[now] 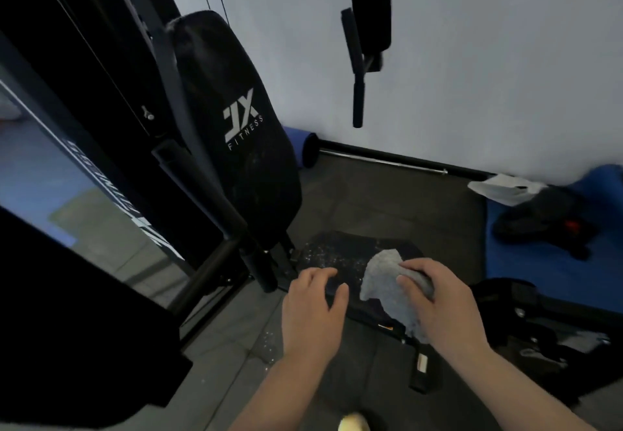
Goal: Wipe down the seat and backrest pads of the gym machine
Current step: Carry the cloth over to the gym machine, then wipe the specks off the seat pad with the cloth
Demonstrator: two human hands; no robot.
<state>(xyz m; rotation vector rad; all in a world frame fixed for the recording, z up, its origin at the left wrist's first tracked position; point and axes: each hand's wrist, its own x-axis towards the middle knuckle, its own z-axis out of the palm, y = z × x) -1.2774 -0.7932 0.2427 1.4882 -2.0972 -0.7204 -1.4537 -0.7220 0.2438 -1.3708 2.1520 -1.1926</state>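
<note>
The black seat pad (340,255) lies low in the middle of the view, speckled with pale droplets on its left part. My right hand (441,302) grips a grey cloth (384,282) and presses it onto the seat's right side. On the seat's near left edge rests my left hand (312,309), with its fingers curled over the rim. The tall black backrest pad (236,127) with a white logo stands upright behind the seat.
The machine's black frame and cables (101,93) fill the left. A padded arm with handle (365,36) hangs at upper centre. A blue mat (546,269) with a black bag (546,218) lies right, and a steel bar (384,162) runs along the wall.
</note>
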